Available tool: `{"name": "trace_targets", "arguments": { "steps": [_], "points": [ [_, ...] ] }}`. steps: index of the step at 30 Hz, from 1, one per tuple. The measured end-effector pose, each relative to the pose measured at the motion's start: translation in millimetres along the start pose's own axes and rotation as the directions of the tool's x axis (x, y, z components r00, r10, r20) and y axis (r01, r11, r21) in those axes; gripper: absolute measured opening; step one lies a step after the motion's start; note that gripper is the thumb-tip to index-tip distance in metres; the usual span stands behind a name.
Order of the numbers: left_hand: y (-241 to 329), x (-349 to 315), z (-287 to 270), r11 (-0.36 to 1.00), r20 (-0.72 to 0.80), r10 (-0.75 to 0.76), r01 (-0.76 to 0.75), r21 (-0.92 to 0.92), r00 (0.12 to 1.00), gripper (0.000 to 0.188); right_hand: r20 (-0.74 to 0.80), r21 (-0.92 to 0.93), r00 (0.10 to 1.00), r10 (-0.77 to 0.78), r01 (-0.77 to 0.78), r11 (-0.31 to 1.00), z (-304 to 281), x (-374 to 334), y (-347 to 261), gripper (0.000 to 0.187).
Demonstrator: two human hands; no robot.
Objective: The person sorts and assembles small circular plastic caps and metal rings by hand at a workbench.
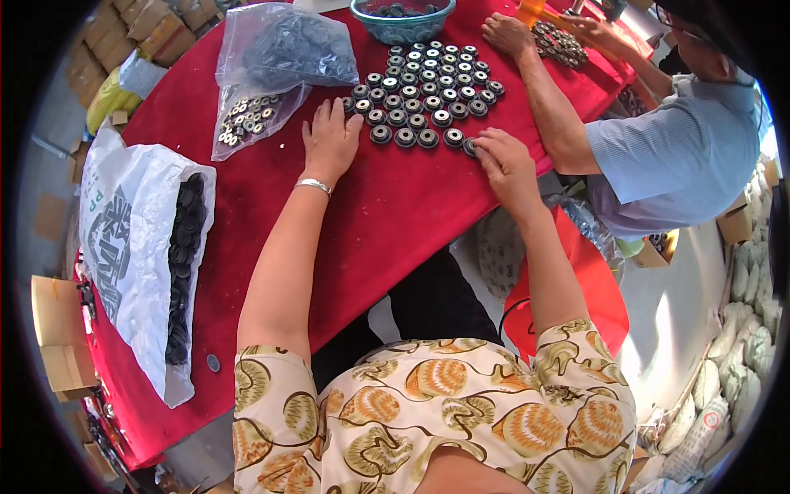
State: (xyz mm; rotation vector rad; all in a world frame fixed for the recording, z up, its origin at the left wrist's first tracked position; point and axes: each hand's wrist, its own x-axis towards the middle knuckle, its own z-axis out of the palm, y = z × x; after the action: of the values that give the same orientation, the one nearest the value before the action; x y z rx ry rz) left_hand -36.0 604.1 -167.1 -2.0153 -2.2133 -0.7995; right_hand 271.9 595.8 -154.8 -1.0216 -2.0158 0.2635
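Observation:
Rows of small round black parts with pale metal centres [428, 138] lie close together on the red tablecloth. My left hand [331, 142], a bangle at its wrist, rests on the cloth at their left edge. Its fingers are apart, and the fingertips are close to the leftmost parts. At the front right corner of the group, my right hand [508, 167] has its thumb and fingers closed on one round black part [469, 146], which they partly cover. A clear plastic bag [288, 49] with dark pieces and metal rings inside lies beyond my left hand.
A white sack of black discs [136, 239] lies open at left, a loose disc [213, 363] near it. Behind the rows stands a teal basket [403, 30]. At right, a co-worker [666, 148] reaches over a pile of small metal parts [559, 45]. Something red [576, 288] hangs below the table edge.

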Motion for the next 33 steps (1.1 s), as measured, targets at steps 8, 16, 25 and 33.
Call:
{"name": "trace_targets", "arguments": {
  "steps": [8, 16, 25, 33],
  "points": [
    [25, 8, 6, 0.993, 0.176, -0.024, 0.004, 0.114, 0.984, 0.065, 0.044, -0.176, 0.996, -0.075, 0.081, 0.981, 8, 1, -4, 0.024],
    [-10, -18, -20, 0.974, -0.055, 0.035, -0.047, -0.221, 0.998, 0.053, 0.037, -0.283, 0.997, -0.066, 0.074, 0.956, 10, 10, -8, 0.027],
    [86, -129, -58, 0.873, 0.186, 0.481, -0.488, -0.013, 0.857, 0.063, 0.087, -0.179, 0.995, 0.048, -0.031, 0.983, 15, 20, 2, 0.031],
    [92, -141, -61, 0.819, 0.323, 0.569, -0.555, -0.143, 0.756, 0.061, -0.035, -0.141, 0.998, -0.052, 0.047, 0.989, 25, 31, 7, 0.031]
  ]
}}
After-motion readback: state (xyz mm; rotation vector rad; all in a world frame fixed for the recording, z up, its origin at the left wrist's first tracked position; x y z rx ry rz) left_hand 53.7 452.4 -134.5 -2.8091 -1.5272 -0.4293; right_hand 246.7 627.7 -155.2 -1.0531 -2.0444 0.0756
